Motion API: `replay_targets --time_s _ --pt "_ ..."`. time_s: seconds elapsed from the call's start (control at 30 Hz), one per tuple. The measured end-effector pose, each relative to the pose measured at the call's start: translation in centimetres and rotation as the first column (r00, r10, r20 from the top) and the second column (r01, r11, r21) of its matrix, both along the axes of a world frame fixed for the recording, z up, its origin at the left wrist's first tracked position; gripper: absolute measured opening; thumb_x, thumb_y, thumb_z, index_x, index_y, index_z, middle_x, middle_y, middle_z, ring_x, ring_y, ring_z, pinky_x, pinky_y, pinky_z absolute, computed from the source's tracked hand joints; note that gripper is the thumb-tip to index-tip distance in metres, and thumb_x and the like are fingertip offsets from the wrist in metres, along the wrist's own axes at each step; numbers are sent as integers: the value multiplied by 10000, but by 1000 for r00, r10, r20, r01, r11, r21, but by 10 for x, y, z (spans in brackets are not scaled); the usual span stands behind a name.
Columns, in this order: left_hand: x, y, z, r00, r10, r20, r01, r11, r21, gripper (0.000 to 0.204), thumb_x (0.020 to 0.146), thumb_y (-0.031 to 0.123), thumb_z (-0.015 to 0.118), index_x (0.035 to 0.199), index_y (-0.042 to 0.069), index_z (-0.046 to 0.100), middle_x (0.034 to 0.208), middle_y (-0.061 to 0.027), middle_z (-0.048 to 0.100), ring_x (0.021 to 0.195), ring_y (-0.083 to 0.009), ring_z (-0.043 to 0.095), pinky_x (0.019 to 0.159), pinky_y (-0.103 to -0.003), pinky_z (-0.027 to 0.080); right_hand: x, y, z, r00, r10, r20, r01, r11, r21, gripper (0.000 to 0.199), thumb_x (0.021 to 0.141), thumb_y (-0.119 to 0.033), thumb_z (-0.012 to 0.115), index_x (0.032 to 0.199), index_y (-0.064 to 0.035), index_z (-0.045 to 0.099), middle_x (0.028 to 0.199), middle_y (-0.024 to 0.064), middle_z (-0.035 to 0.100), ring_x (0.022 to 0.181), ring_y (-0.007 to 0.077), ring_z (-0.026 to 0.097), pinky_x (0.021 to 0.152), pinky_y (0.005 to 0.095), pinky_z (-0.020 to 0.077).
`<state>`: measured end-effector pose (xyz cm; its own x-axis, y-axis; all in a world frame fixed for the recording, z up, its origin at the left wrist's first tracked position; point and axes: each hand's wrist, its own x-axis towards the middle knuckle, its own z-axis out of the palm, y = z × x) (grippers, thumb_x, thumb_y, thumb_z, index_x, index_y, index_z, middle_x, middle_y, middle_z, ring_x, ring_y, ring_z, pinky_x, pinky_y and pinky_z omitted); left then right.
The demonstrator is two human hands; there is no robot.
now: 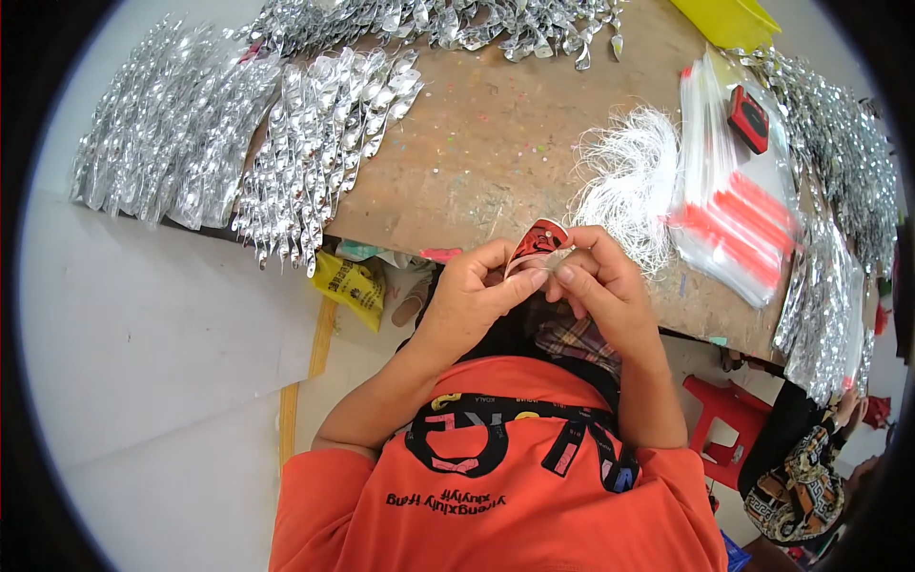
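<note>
From the left hand, the tabletop gives passage toward 12 o'clock; silver strips obstruct 10 o'clock, white strings 2 o'clock.

Silver twisted strands piled at left end of worktop, overhanging near edge; more along far edge. Yellow tub at far-right corner. Clear bags with red bands toward right edge, red-and-black box on them. Silver tinsel over near-right corner. Below near edge: yellow bag left, red stool right, co-worker's patterned clothing beyond.
</note>
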<state>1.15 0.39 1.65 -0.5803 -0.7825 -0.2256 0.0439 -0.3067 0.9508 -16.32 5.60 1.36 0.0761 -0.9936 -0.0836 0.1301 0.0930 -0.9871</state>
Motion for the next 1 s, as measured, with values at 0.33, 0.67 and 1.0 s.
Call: replay_targets --time_s 0.33,0.67,1.0 --pt "4 2 -8 998 45 45 -43 998 -54 143 841 131 624 762 40 548 703 82 463 640 2 377 554 -164 315 2 3 4 893 -158 -422 66 972 -226 54 860 -65 552 872 -15 567 708 -26 532 624 21 436 538 169 333" --pt "-1 8 -2 998 -35 -45 31 997 -68 349 893 230 530 1175 26 523 829 32 511 706 -33 430 624 -173 341 8 13 26 940 -337 -49 314 915 -254 48 849 -2 547 897 -3 549 730 -47 516 596 -5 395 515 154 296" --pt "1 13 5 995 -87 -57 83 994 -74 416 931 326 435 1228 42 495 824 2 526 712 -67 447 651 -200 358 10 6 19 920 -380 -97 337 892 -302 53 841 -14 567 893 -8 570 722 -52 528 596 -4 413 515 160 322"
